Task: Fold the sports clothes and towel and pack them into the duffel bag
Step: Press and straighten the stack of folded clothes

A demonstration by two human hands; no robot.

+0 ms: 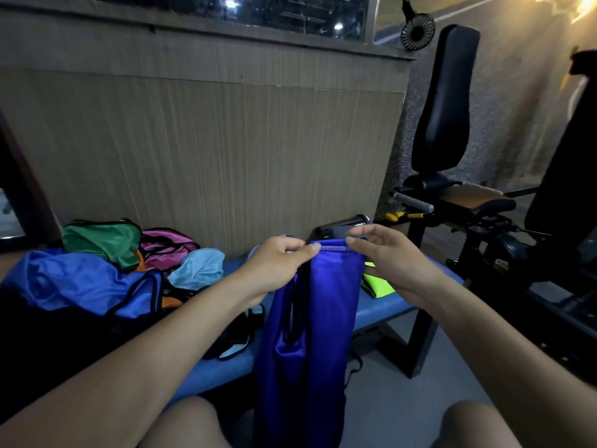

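Note:
A purple sports garment with black trim hangs lengthwise in front of me, over the edge of the blue bench. My left hand pinches its top hem at the left corner. My right hand pinches the same hem at the right corner. A heap of clothes lies on the bench to the left: a blue piece, a green one, a pink one and a light blue one. A neon yellow garment lies folded behind my right hand.
A dark bag-like mass fills the lower left. A black bottle lies on the bench by the wooden wall panel. A black gym machine with a padded backrest stands at the right. My knees show at the bottom edge.

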